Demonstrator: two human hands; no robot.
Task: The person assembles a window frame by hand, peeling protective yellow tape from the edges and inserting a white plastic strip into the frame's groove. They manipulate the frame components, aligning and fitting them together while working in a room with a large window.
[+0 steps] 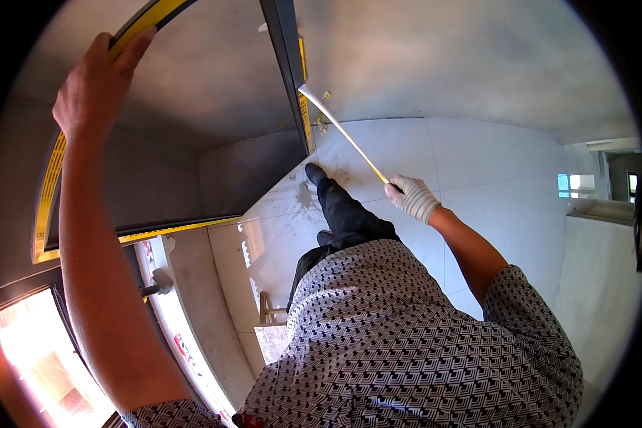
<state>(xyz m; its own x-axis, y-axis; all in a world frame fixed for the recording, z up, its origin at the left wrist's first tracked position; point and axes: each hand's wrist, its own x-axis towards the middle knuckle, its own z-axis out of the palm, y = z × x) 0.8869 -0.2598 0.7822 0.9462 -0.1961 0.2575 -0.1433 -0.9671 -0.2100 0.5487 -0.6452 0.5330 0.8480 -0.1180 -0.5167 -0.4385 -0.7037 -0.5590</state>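
Observation:
My bare left hand [96,85] is raised at the upper left, its fingers wrapped over the edge of a dark frame [282,50] lined with yellow protective tape [46,192]. In a light knitted glove, my right hand [414,197] is closed on the near end of a narrow white-and-yellow strip of tape [344,133]. The strip runs straight from my fingers to the frame's upright, where its far end widens and meets the edge. Yellow tape lies on that upright above and below this spot. A small crumpled yellow piece [324,103] shows just behind the strip.
Large pale tiles [399,153] cover the floor, with dark smudges near my black shoe [315,172]. To the lower left are a white panel with red marks [182,342], a grey handle-like part [162,280] and a bright window [46,349]. A small wooden piece [265,310] stands beside my hip.

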